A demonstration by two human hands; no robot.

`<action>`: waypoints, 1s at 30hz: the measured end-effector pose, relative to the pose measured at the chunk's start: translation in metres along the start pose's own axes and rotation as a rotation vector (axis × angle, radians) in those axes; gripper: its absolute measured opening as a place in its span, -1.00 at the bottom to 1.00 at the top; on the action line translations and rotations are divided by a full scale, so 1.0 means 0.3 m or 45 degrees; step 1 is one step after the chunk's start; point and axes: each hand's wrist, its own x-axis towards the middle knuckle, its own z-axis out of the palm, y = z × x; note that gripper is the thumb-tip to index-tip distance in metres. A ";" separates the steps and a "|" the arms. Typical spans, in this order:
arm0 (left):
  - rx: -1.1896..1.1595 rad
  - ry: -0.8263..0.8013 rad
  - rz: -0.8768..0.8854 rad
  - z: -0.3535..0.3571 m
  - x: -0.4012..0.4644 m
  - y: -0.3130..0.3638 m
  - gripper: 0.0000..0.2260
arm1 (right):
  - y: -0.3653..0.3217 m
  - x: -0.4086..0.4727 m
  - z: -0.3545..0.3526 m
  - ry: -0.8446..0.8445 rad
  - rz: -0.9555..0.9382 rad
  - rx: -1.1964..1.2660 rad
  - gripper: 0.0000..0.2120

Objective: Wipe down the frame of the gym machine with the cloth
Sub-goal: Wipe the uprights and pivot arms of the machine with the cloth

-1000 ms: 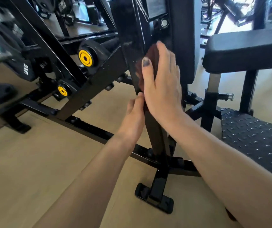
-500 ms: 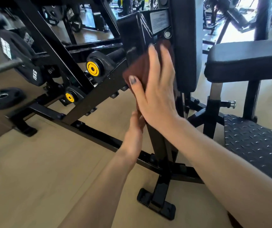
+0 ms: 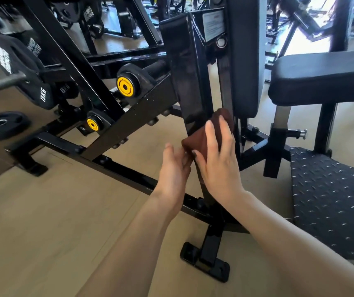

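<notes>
The brown cloth [image 3: 206,136] is pressed flat against the black upright frame post [image 3: 190,82] beneath the straightened fingers of the right hand [image 3: 219,163], while the left hand [image 3: 175,168], fingers relaxed and apart, is held just beside the cloth's lower corner.

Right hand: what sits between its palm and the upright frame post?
Head view: the brown cloth lies between the right hand and the upright frame post; the fingers press it flat.

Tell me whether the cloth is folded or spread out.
Folded: the brown cloth shows as a thick compact pad with a rounded edge under the right hand.
</notes>
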 end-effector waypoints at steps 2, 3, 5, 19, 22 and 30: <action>0.027 0.020 0.012 0.004 0.002 0.003 -0.40 | -0.024 0.052 -0.025 -0.007 0.009 0.013 -0.38; 0.033 0.032 0.017 0.006 0.003 0.003 -0.40 | -0.044 0.104 -0.042 0.009 -0.007 0.023 -0.37; 0.048 0.061 0.021 0.008 0.006 -0.001 -0.40 | -0.096 0.255 -0.081 0.097 -0.060 0.033 -0.34; 0.106 0.116 -0.023 0.001 0.016 -0.001 -0.40 | 0.035 -0.047 0.087 0.122 0.024 -0.021 -0.44; 0.160 0.167 -0.036 0.028 0.010 0.005 -0.45 | 0.083 -0.172 0.109 0.007 0.109 0.009 -0.37; 0.213 0.276 0.053 0.031 0.014 0.060 -0.71 | -0.121 0.376 -0.105 0.280 -0.091 0.093 -0.37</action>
